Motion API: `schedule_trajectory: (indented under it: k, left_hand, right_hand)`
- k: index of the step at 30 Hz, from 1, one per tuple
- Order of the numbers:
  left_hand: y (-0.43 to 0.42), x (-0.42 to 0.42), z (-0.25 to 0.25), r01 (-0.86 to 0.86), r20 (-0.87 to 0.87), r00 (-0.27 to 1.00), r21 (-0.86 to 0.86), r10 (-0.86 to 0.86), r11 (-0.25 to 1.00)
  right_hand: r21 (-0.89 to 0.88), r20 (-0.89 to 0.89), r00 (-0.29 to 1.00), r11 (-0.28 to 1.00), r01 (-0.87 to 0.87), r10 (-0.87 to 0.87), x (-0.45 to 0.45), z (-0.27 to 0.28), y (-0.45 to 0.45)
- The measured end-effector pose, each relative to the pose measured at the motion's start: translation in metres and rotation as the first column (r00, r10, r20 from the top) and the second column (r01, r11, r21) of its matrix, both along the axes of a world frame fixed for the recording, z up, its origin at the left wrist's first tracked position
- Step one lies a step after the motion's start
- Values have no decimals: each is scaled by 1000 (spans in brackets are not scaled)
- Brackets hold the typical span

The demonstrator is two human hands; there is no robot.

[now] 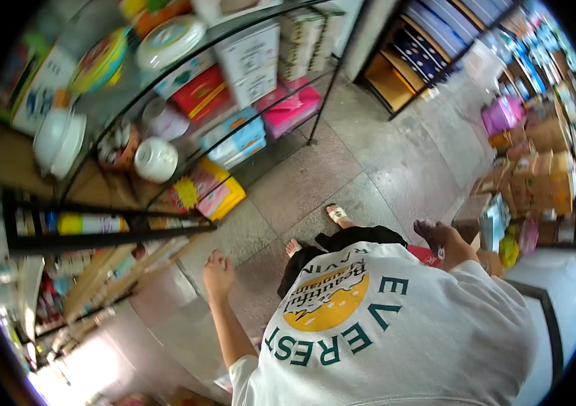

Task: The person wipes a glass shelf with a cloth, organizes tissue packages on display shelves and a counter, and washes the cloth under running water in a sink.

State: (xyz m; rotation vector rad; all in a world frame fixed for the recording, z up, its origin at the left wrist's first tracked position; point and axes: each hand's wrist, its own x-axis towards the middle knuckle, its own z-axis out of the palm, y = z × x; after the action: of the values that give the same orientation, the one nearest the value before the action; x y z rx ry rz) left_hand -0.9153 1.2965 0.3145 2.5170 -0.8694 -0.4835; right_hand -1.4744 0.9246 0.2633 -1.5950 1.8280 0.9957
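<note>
My left hand [219,273] is held out over the tiled floor, fingers loosely bent and apart, with nothing visible in it. Nearest to it is the end of a black-framed shelf [125,237]. My right hand [439,235] is out on the other side, in front of my body. Its fingers look dark and somewhat blurred, stretched out, and no held object shows. Just below it is a red item with white lettering [425,255]; I cannot tell whether the hand touches it.
A black-framed rack [308,141] on the left holds white dishes [156,160], a red box [201,91] and a pink box [291,107]. Cardboard boxes [538,183] and a purple bag [502,114] line the right. A tiled aisle [376,162] runs between them.
</note>
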Motion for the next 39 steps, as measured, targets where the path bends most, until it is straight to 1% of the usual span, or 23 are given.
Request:
schedule_trajectory:
  k: [2,3,5,7,9,10,12,13,15,18,19,21,23,25,26,28,30,31,33,35,36,38,39]
  left_hand:
    - [-49,-3,5,168,-34,985,18,-168,986]
    - [-75,-7,7,242,-72,968,-12,-242,970]
    - [-124,-23,10,384,-46,919,-123,-391,915]
    - [-171,-47,24,466,-42,884,-17,-466,885]
    - [-208,-70,24,512,-62,858,7,-510,859]
    - [-224,-82,24,486,-57,873,21,-485,873]
    - [-252,-116,24,488,-52,870,-56,-491,871]
    - [-266,-134,27,468,-52,881,-41,-470,883]
    - [-289,-169,37,466,-149,880,90,-450,880]
    - [-317,-212,13,517,-183,849,99,-495,850]
    - [-325,-223,7,524,-185,845,98,-502,846]
    - [-341,-237,-1,531,-152,832,-58,-534,845]
    - [-356,-246,-9,507,-116,850,-78,-513,858]
    - [-383,-261,36,500,-182,853,17,-489,866]
    - [-390,-263,35,531,-176,835,14,-521,847]
    - [-398,-266,31,565,-123,824,94,-554,820]
    - [-408,-264,22,583,-139,811,95,-569,807]
    - [-413,-263,17,585,-173,807,102,-565,804]
    - [-424,-262,13,626,-151,779,111,-609,772]
    - [-433,-256,6,650,-132,760,112,-637,752]
    - [-439,-251,3,672,-124,740,120,-661,731]
    - [-453,-243,4,650,-192,758,154,-623,744]
    - [-460,-237,5,664,-179,747,152,-641,732]
  right_hand:
    - [-15,61,979,981,194,-192,-27,3,28]
    - [-21,86,958,961,277,-274,-39,4,38]
    - [-17,171,901,913,407,-399,-47,-2,50]
    - [2,265,838,869,494,-477,-53,-16,46]
    - [30,338,784,838,544,-521,-62,-30,32]
    - [42,367,761,827,561,-535,-67,-34,23]
    - [63,434,720,815,576,-543,-81,-38,-3]
    - [75,459,704,813,578,-543,-86,-37,-18]
    - [92,487,678,805,587,-550,-94,-33,-51]
    - [130,519,605,755,642,-604,-108,-27,-101]
    - [210,552,573,766,607,-606,-123,-42,-119]
    - [64,593,676,862,502,-438,-151,-78,-143]
    - [-37,481,809,914,404,-338,-157,-77,-159]
    - [112,491,732,867,485,-473,-125,-4,-167]
    - [117,484,749,882,456,-452,-133,-17,-167]
    - [114,524,731,887,448,-437,-144,-28,-163]
    - [122,550,687,859,497,-475,-156,-50,-149]
    - [165,550,640,821,546,-536,-161,-56,-143]
    - [227,548,559,754,616,-622,-174,-65,-125]
    - [388,453,381,562,730,-806,-184,-66,-110]
    - [397,456,350,539,743,-818,-192,-72,-101]
    - [344,449,313,485,804,-837,-197,-71,-88]
    - [337,406,286,433,836,-868,-198,-69,-84]
